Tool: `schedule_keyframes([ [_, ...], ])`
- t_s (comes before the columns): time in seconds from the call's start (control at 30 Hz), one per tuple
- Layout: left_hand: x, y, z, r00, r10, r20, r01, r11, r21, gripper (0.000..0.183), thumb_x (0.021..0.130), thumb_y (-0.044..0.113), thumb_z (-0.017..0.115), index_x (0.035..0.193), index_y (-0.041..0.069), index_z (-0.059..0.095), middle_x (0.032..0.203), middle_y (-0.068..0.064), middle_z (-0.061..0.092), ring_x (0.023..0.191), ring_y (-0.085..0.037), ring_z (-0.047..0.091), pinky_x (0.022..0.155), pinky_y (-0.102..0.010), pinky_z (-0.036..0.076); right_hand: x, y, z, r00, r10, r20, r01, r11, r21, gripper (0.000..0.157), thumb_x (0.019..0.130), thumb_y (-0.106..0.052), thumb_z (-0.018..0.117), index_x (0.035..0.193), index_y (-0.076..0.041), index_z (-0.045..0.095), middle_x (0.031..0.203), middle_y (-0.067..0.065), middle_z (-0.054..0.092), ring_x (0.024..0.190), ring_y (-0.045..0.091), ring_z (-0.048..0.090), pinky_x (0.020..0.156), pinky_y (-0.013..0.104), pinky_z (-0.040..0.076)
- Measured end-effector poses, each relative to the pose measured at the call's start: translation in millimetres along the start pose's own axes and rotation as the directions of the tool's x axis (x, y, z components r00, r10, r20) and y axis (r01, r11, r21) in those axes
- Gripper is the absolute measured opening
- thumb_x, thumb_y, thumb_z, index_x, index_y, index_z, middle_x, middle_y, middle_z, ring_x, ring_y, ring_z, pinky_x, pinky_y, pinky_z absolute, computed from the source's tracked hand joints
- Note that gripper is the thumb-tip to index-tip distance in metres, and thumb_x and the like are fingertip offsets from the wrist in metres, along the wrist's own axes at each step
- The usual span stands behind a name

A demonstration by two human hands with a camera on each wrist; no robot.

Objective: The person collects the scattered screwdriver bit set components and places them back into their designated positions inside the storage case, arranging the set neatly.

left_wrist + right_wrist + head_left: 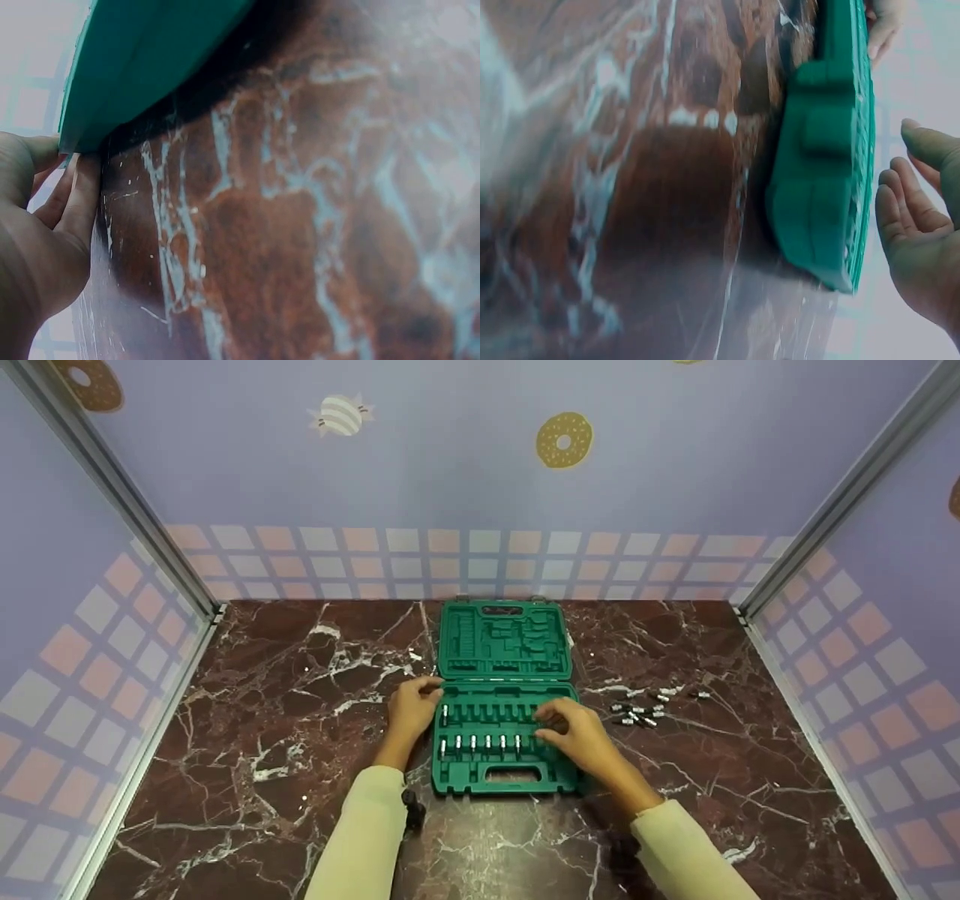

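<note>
Green socket case open on marbled tabletop; lid laid back toward wall. Left hand: at case's left edge near hinge, thumb and fingers pinching rim. Right hand: above case's right part, thumb and fingers parted, nothing seen held. Six metal sockets in case's lower row; single socket at left end of upper row. Loose sockets clustered right of case, one lying apart, farther right.
</note>
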State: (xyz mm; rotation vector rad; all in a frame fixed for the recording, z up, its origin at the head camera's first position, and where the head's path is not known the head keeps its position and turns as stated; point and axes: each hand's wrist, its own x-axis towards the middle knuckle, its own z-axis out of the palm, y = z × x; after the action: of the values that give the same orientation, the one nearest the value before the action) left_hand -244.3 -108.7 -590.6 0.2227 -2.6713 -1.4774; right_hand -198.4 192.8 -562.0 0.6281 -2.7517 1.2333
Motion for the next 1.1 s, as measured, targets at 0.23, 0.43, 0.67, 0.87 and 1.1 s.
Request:
schedule_keyframes([
  [0.23,0.4,-0.9,0.8,1.000,0.007,-0.003,-0.007,1.000,-0.006,0.019,0.099,0.016,0.070,0.117,0.016,0.079,0.107,-0.005,0.078,0.102,-0.027,0.072,0.090,-0.048,0.056,-8.7,14.0,-17.5,0.994,-0.030,-0.104,0.030,1.000,0.001,0.028,0.083,-0.007,0.086,0.108,-0.010,0.073,0.099,0.003,0.071,0.091,0.022,0.070,0.077,0.040,0.060],
  [0.43,0.5,-1.3,1.1,1.000,0.019,-0.004,-0.019,1.000,-0.008,0.019,0.098,0.015,0.071,0.115,0.015,0.079,0.106,-0.005,0.078,0.101,-0.027,0.073,0.091,-0.048,0.056,-20.7,27.2,-32.9,0.982,-0.013,-0.187,0.017,1.000,0.020,0.032,0.080,-0.003,0.086,0.109,-0.007,0.073,0.099,0.005,0.073,0.089,0.025,0.071,0.075,0.037,0.060],
  [0.67,1.3,-1.6,0.6,1.000,0.014,-0.004,-0.014,1.000,-0.003,0.019,0.098,0.016,0.071,0.116,0.016,0.079,0.106,-0.006,0.078,0.102,-0.027,0.073,0.091,-0.048,0.056,-30.5,44.7,-51.9,0.975,0.034,-0.220,-0.040,0.999,-0.021,0.033,0.081,-0.001,0.086,0.111,-0.003,0.072,0.103,0.011,0.073,0.090,0.032,0.072,0.078,0.045,0.060],
  [0.87,-0.1,-0.2,0.1,1.000,0.016,0.004,-0.016,1.000,-0.015,0.020,0.099,0.013,0.071,0.116,0.013,0.079,0.107,-0.008,0.077,0.103,-0.029,0.072,0.091,-0.048,0.057,-37.5,61.4,-67.0,0.966,0.026,-0.259,-0.051,0.994,-0.093,0.036,0.080,-0.001,0.087,0.114,-0.002,0.072,0.103,0.010,0.073,0.093,0.034,0.071,0.076,0.031,0.058],
  [1.1,1.1,-1.3,-0.2,1.000,0.020,0.000,-0.020,1.000,-0.015,0.020,0.098,0.013,0.071,0.116,0.013,0.079,0.107,-0.008,0.078,0.103,-0.029,0.073,0.091,-0.047,0.056,-45.5,78.6,-78.9,0.962,0.005,-0.273,-0.058,0.981,-0.187,0.038,0.079,-0.001,0.088,0.113,-0.002,0.073,0.103,0.011,0.071,0.094,0.031,0.069,0.079,0.035,0.055],
])
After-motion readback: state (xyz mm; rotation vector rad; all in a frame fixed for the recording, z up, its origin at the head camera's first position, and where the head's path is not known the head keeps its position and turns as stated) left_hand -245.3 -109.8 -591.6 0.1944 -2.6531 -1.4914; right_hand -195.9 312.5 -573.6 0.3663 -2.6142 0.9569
